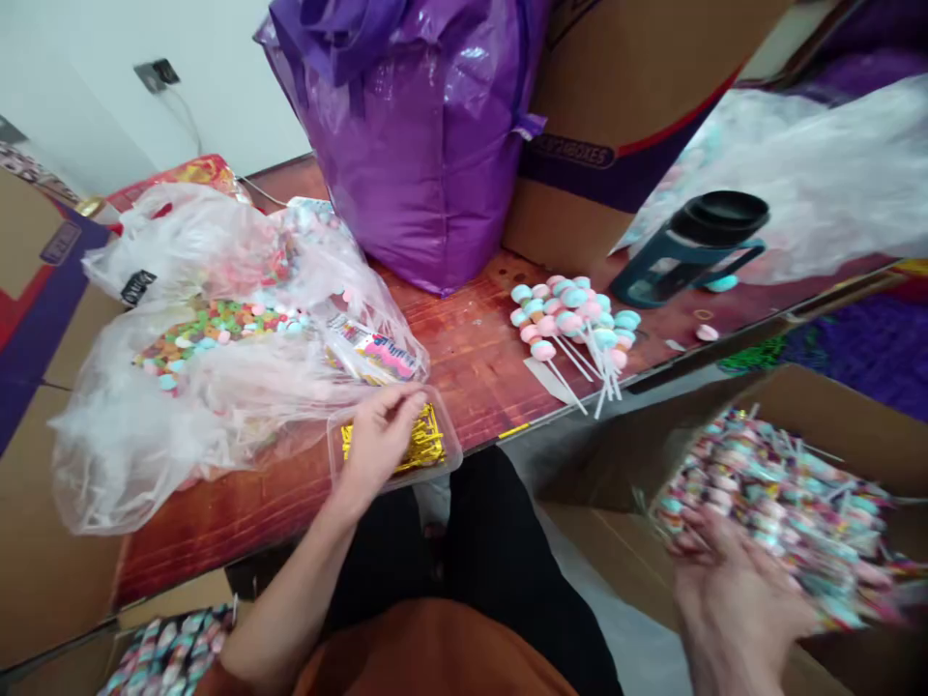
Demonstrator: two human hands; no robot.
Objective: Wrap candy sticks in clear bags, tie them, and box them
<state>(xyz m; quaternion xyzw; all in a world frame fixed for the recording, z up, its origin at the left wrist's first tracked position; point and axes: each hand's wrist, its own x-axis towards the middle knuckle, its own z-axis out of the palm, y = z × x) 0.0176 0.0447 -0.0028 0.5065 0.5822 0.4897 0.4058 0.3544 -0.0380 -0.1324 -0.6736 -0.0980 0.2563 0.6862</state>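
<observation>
My left hand [386,430] is over a clear plastic tub [454,447] at the table's front edge. Its thumb and fingers are pinched together; what lies between them is hidden. Gold twist ties [427,440] fill the tub. On the right, my right hand [739,585] reaches over a cardboard box [609,551], fingers apart, against a heap of wrapped marshmallow sticks [783,503]. It is slightly blurred, with nothing seen gripped. Unwrapped pink and blue marshmallow sticks [569,314] lie in a bunch on the table, their white sticks pointing toward me.
Clear bags of colourful sweets [232,333] spread over the red-brown table [471,358] at left. A large purple bag [420,145] stands behind. A dark teal mug [681,253] stands at right. Another box of marshmallow sticks [170,652] sits low at left.
</observation>
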